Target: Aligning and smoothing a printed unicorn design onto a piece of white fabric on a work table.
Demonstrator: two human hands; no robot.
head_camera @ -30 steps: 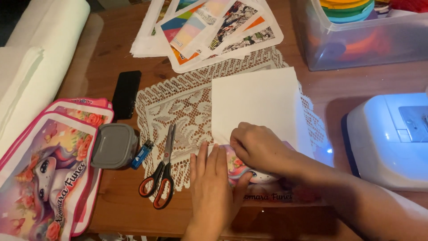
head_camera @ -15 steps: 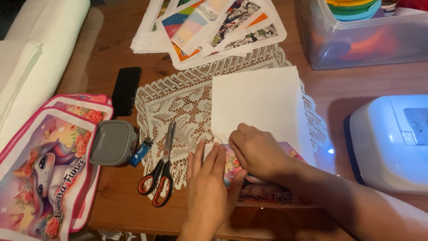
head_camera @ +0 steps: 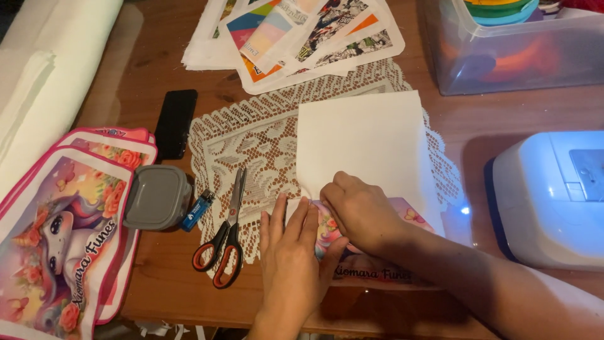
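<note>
a white sheet (head_camera: 368,145) lies over a pink printed pouch (head_camera: 377,252), so only the pouch's lower strip shows (the rest is hidden). the left hand (head_camera: 292,252) lies flat and open on the pouch's left end; the right hand (head_camera: 362,211) curls over the sheet's lower edge, its grip unclear. underneath is a lace doily (head_camera: 251,151) on the tabletop (head_camera: 163,296). scissors (head_camera: 223,242) lie at nine o'clock, a white machine (head_camera: 553,195) at three, cut off.
</note>
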